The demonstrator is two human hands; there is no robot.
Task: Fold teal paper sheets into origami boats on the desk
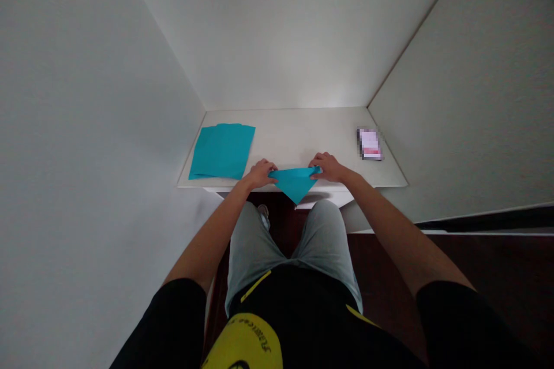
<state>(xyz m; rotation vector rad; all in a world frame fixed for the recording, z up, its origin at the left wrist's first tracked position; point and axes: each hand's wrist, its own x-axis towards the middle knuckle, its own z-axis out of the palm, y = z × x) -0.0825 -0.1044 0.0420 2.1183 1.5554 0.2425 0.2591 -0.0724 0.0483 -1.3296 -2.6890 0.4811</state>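
A folded sheet of turquoise paper (296, 183) is held up at the front edge of the white table, its shape a triangle with one point hanging down past the edge. My left hand (262, 174) pinches its left corner between thumb and fingers. At the opposite corner, my right hand (326, 168) grips the paper in the same way. Left of my left hand lies a stack of turquoise paper sheets (223, 151), slightly fanned.
The white table (294, 132) stands between walls on its left, right and back. On its right side rests a phone-like device (370, 144), its screen pixelated. My legs (322, 236) are close below the front edge.
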